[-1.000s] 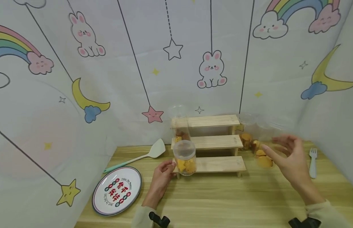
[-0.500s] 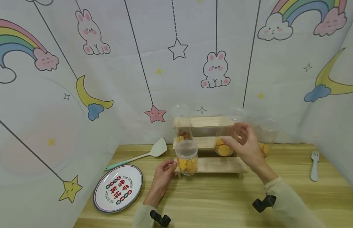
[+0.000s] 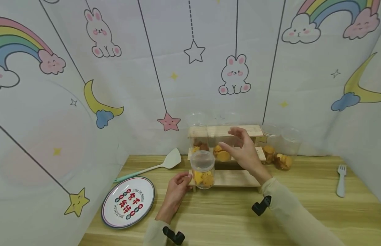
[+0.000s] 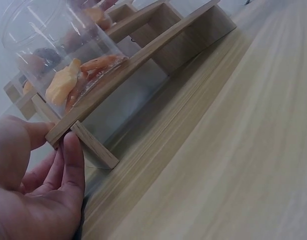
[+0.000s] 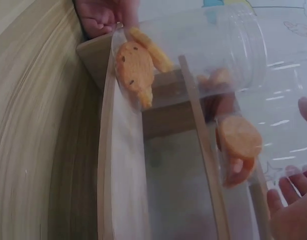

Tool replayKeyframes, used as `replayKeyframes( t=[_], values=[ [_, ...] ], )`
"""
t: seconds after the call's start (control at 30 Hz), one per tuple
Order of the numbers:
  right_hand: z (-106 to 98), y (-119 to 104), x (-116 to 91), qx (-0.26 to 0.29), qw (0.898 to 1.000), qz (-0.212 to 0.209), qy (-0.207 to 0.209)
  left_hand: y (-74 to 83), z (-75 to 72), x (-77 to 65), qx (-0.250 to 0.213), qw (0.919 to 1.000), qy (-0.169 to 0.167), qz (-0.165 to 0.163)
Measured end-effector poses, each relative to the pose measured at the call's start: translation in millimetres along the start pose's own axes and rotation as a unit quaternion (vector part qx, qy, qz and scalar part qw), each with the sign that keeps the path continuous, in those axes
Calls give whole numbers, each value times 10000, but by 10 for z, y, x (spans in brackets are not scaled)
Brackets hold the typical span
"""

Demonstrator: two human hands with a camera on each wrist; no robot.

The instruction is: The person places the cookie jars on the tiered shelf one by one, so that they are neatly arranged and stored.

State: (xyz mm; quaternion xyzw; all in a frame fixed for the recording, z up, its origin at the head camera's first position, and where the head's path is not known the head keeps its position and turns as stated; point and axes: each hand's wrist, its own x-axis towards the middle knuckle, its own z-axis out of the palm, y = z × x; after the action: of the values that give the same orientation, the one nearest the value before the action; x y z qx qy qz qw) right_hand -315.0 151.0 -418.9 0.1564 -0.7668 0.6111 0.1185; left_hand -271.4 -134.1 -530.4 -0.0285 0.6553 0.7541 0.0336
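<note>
A three-tier wooden shelf (image 3: 236, 178) stands at the back of the table. My left hand (image 3: 175, 191) pinches the left end of its lowest board, thumb above and fingers beneath in the left wrist view. My right hand (image 3: 244, 152) holds a clear plastic jar (image 3: 222, 154) of round cookies over the middle board, thumb and fingers on either side of it. Left of that jar, another clear jar (image 3: 198, 138) with brown and yellow snacks stands on the shelf. On the lowest board's left end is a lidded jar (image 3: 202, 172) of yellow snacks.
Two more clear jars, a left one (image 3: 268, 150) and a right one (image 3: 284, 159), stand right of the shelf. A pale fork (image 3: 341, 181) lies farther right. A plate (image 3: 128, 203) and a spatula (image 3: 156, 167) lie at left. A printed cloth (image 3: 135, 61) hangs behind.
My right hand has moved left from the right-hand jars, carrying the cookie jar over to the shelf's middle board. My left hand has kept its hold on the lowest board.
</note>
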Motion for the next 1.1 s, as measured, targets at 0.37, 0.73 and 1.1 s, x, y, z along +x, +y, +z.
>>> replayKeyframes(
  t=[0.37, 0.73, 1.1],
  values=[
    [105, 52, 34, -430, 9991, -50, 5, 2, 19, -6, 129, 9999, -18, -36],
    [130, 35, 49, -550, 9983, -163, -108, -17, -15, 22, 123, 9999, 52, 55],
    [-246, 146, -172, -106, 9968, -341, 719, -32, 2, 39, 133, 9999, 94, 8]
  ],
)
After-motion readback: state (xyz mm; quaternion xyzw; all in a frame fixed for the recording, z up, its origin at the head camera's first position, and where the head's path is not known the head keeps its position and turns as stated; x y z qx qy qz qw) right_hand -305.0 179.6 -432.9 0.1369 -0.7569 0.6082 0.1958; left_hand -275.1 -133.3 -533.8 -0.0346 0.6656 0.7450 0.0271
